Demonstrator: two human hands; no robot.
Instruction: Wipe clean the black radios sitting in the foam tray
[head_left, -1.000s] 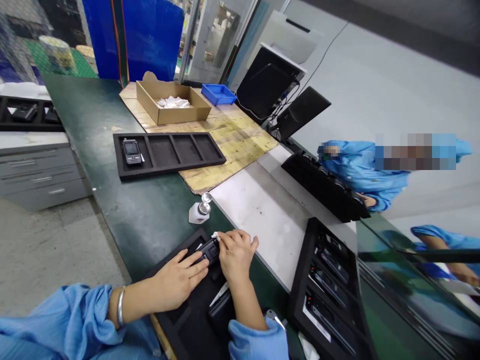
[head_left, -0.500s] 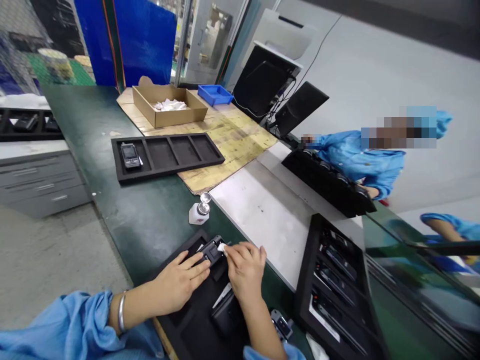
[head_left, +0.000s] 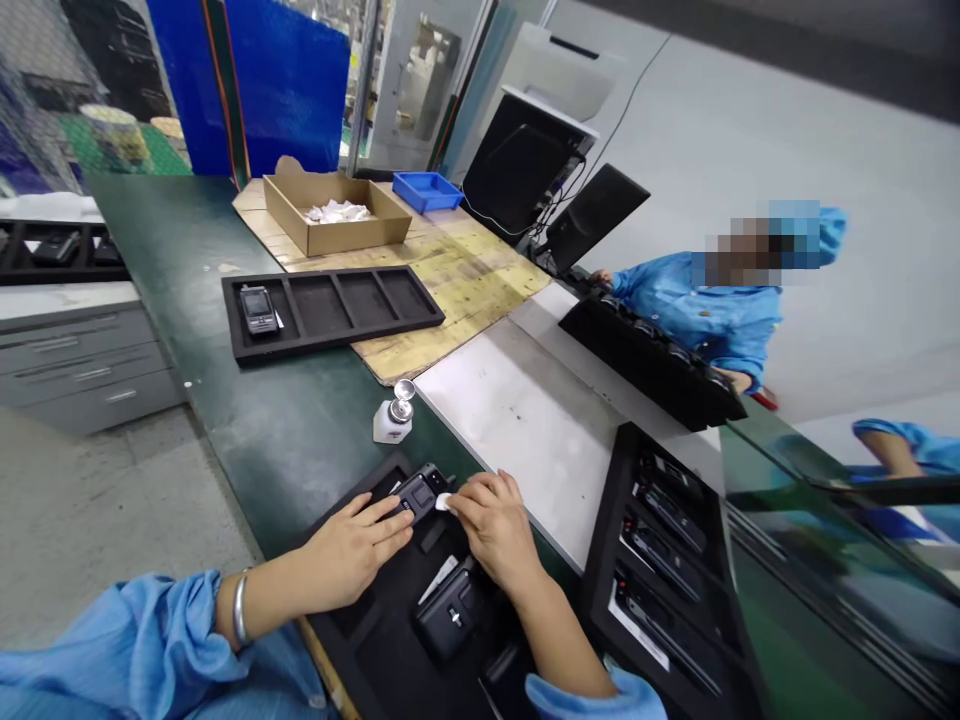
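Under the fingers of my left hand (head_left: 360,548) lies a black handheld device (head_left: 417,494) with a small screen; the hand holds it steady in a compartment of the near black foam tray (head_left: 390,660). My right hand (head_left: 487,520) pinches a small white wipe (head_left: 442,501) between thumb and fingers, at the device's right edge. Another black device (head_left: 450,612) sits in the same tray below my right hand, beside a white slip. A further dark item in the tray is partly covered by my right forearm. A white dispenser bottle (head_left: 392,422) with its metal lid raised stands beyond the tray.
A second foam tray (head_left: 296,345) holds one device at the far left. At right, another tray (head_left: 624,450) carries several devices. A cardboard box (head_left: 352,238) with white scraps and a blue bin (head_left: 428,191) stand behind. Across the table, a person in blue holds a black tray (head_left: 645,355).
My right hand and wipe have moved slightly at the device's edge, and my right forearm has swung outward, uncovering more of the second device. The person opposite has shifted left.
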